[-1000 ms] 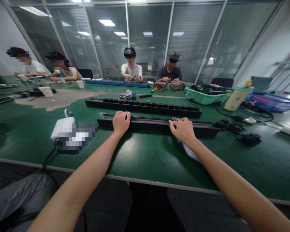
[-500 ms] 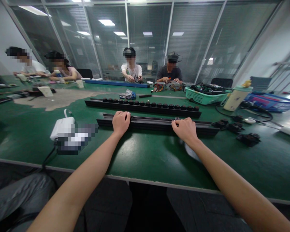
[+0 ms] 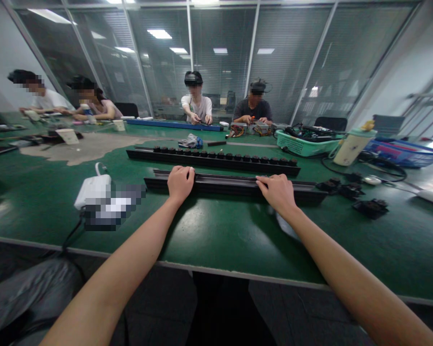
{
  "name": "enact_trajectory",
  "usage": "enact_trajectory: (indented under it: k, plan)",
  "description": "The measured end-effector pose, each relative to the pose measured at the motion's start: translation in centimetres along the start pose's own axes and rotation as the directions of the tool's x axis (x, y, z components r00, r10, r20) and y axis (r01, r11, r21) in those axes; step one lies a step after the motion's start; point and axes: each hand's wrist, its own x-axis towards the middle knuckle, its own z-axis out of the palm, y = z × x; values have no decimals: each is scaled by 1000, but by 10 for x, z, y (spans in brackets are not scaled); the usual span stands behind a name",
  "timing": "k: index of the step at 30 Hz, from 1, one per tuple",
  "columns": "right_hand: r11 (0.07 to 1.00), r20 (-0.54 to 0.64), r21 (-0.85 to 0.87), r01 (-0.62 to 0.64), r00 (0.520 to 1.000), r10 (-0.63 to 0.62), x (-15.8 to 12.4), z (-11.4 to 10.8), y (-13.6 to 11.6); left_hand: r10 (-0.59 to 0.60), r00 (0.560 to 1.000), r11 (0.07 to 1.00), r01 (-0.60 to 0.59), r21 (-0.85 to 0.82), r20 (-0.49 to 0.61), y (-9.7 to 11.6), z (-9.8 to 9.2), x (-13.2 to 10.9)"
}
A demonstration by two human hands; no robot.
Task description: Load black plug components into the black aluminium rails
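Hands: The 2 hands are apart, with a long bare part of the same black rail (image 3: pixel 223 183) between them.

Left hand: The left hand (image 3: pixel 181 184) is curled over the top of the black rail, toward the left end of it.

Right hand: The right hand (image 3: pixel 278 192) lies toward the right end of the rail, and its fingers (image 3: pixel 265 180) bend over the upper edge. I cannot tell how strong the grip of either hand is.

Rail place: The rail lies flat and lengthwise on the green table mat (image 3: pixel 234 235), not far from the front edge of the table.

Behind the rail: A second black rail with a row of round black knobs (image 3: pixel 212 162) lies nearly parallel, close behind, and does not touch the first rail.

Left of the hands: A white box (image 3: pixel 93 191) with a cable sits on the mat, and just beside it is a pixelated object (image 3: pixel 113 207), too blurred to name.

Right of the hands: Several small black parts (image 3: pixel 371 208) lie on the mat, near the right end of the rail.

Far right: There are a green plastic basket (image 3: pixel 303 144) with cables, a pale bottle (image 3: pixel 351 149) and a blue tray (image 3: pixel 404 154).

People: A co-worker in a white shirt (image 3: pixel 197 106) and a co-worker in a dark shirt (image 3: pixel 254 109) sit across the table. 2 more people (image 3: pixel 48 102) sit far to the left.
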Motion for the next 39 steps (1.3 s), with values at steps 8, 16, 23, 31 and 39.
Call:
enact_trajectory:
  k: [8, 16, 23, 31, 39]
  plan:
    - [1000, -52, 9, 13, 999, -13, 5, 6, 9, 8, 1000, 1000, -8, 13, -17, -3, 2, 0]
    - [1000, -47, 3, 15, 999, -14, 6, 5, 11, 5, 1000, 1000, -5, 4, -14, -2, 1, -1]
    - [1000, -43, -4, 27, 999, -27, 7, 2, 12, 5, 1000, 1000, -5, 4, -18, -3, 2, -1]
    - [1000, -44, -15, 1, 999, -1, 9, 9, 16, 13, 1000, 1000, -13, 4, -16, -2, 2, 0]
    - [995, -89, 90, 34, 996, -26, 15, 23, 29, 4, 1000, 1000, -4, 2, -7, 0, 0, 0]
